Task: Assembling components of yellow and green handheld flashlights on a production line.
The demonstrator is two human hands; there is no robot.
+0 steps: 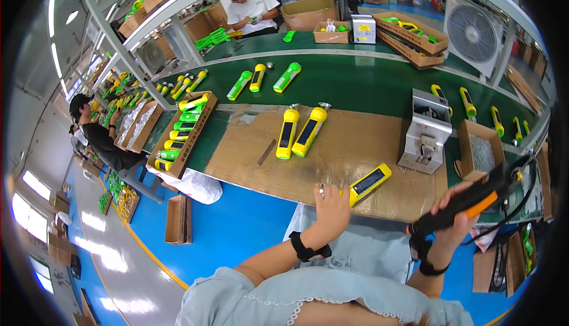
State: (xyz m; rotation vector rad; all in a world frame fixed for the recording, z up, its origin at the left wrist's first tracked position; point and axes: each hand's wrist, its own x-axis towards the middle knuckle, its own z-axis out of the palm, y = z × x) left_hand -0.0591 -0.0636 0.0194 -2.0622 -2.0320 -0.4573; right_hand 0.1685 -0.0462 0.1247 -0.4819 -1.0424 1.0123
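My left hand (332, 210) is closed around the near end of a yellow flashlight (374, 179) with a dark solar panel on its side, at the front edge of a cardboard sheet (237, 154). My right hand (455, 210) grips a black electric screwdriver (468, 206) with an orange lever, its cable leading off to the right. The driver's tip points left, apart from the flashlight. Two more yellow flashlights, a left one (287, 133) and a right one (310, 130), lie side by side farther back on the cardboard.
A grey metal box machine (425, 130) stands right of the cardboard, beside a carton of small clear parts (477, 151). A long carton (188, 139) of green and yellow flashlights sits left. Behind runs a green belt (349, 80) carrying flashlights. One person (252, 9) works opposite, another (106, 142) at left.
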